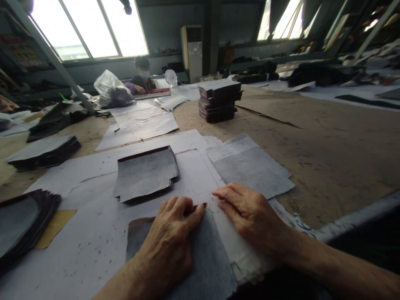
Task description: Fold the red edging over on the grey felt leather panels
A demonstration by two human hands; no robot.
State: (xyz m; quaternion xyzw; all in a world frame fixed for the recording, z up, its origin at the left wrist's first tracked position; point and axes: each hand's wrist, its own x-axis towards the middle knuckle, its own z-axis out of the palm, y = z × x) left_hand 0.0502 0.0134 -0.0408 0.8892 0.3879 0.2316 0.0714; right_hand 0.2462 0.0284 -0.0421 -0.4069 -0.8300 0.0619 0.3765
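Down at the bottom centre of the frame, here's the left hand (175, 235), lying across the grey piece (214, 262), fingers bent at its top edge, thumb stretched toward the top right corner, where a dark red edge peeks out; whether that edge is pinched, I cannot tell. Just right of it comes the right hand (250, 212), fingers nearly straight and close together, only a narrow gap at the tips, over the white paper (87, 237); anything caught underneath, I cannot tell. Behind its knuckles, right of centre, a pale sheet (250, 166) lies flat, and left of centre sits a small stack (145, 177), grey on top, dark red along its far edge. Over at the lower left, a thick stack (17, 221) fans its dark edges beside a yellow card (58, 225), with another stack (40, 150) above them at the left. Up past the middle, a tall stack (218, 104) stands on the brown desk (337, 154). Further back, upper left of centre, a person (142, 81) in a mask sits between a plastic bag (112, 89) and a small fan (171, 77), one hand on a reddish piece (159, 91).
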